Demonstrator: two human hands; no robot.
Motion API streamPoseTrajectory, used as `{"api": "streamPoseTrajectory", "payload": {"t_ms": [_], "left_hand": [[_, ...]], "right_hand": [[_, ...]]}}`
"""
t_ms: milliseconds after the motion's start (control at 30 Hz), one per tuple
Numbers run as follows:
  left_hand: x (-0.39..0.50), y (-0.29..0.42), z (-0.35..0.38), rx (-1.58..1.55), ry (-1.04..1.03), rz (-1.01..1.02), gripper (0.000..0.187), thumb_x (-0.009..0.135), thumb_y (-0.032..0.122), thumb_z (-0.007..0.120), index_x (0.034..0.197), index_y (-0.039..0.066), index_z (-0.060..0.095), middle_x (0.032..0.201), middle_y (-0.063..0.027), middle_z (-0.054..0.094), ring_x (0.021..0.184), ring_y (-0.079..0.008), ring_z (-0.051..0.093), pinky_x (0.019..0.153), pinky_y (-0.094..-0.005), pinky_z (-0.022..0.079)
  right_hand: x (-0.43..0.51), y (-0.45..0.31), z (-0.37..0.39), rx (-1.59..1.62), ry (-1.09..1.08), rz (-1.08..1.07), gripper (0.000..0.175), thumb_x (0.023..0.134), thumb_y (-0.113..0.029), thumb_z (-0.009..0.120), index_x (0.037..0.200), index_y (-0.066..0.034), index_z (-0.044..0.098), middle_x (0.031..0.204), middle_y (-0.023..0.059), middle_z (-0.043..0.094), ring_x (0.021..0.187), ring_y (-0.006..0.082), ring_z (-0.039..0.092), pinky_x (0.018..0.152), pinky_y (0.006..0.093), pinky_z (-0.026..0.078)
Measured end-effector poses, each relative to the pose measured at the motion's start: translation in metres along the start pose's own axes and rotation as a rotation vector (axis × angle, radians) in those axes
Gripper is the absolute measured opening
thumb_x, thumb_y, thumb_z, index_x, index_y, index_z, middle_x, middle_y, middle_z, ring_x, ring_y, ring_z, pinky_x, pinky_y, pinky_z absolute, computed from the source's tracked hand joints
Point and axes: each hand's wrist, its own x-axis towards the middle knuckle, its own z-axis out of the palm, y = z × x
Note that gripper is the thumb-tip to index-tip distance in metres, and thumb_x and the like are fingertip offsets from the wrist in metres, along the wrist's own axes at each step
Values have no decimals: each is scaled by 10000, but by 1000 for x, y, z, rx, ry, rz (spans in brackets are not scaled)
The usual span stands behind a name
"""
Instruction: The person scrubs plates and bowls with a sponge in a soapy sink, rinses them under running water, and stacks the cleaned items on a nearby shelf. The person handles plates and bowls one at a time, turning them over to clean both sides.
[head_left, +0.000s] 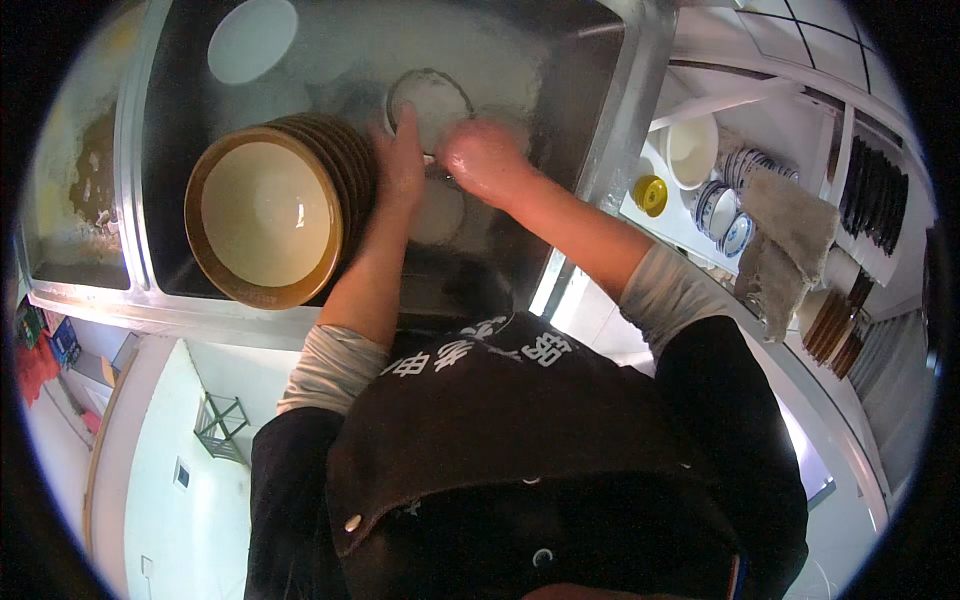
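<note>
Both my hands are over a dark, wet sink basin (525, 247) with a metal rim. Between them is a round dish (435, 97) with a dark rim, partly covered by my fingers. My left hand (401, 161) grips its left edge, thumb over the rim. Curled at the dish's lower right edge is my right hand (484, 161), blurred, so what lies inside its fingers is hidden. Close to my left wrist leans a tilted stack of brown bowls (266, 214) with cream insides. A pale oval dish (253, 41) lies in the basin's far left.
A second basin (75, 187) adjoins on the left, past a metal divider (129, 165). To the right, a white shelf holds blue-and-white bowls (712, 210), a yellow dish (650, 196), a white container (690, 150) and a hanging grey cloth (791, 221). Dark stacked dishes (874, 195) stand beyond.
</note>
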Motion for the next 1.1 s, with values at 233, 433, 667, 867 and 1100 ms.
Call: {"api": "streamPoseTrajectory", "payload": {"t_ms": [233,433,667,867,1100], "left_hand": [[36,-35,-3,124,25,-31,741,942,384,553,1460,-104,346,1481,-326,403,1371,-430,416,1139,-464,308],[26,-25,-5,363,31,214,674,925,354,568,1418,-75,402,1384,-300,510,1231,-410,550,1048,-460,409],[21,-17,-4,162,41,212,528,926,242,516,1357,-60,474,1295,-250,576,1161,-366,579,1002,-438,442],[15,-11,0,-22,-46,118,507,916,207,489,1333,-82,476,1269,-266,582,1141,-363,587,991,-434,453],[43,-44,-5,196,-91,143,603,926,260,493,1432,-59,417,1273,-276,585,1115,-373,596,985,-431,460]], "right_hand": [[-4,26,21,-106,239,-203,193,834,-115,560,919,-29,710,1062,205,669,977,394,645,791,489,526],[16,-4,18,186,64,2,170,832,-109,580,935,-27,687,1009,181,664,1032,373,631,838,486,520],[10,-2,-3,23,-95,109,188,787,-80,629,959,-20,675,1066,197,640,1016,397,612,847,476,514],[21,11,17,308,203,-196,342,779,-27,614,1118,-40,662,1128,174,643,1040,392,610,885,478,498],[17,10,-20,-114,-246,-94,218,800,-118,652,1007,-85,713,979,169,682,980,365,658,834,500,521]]}}
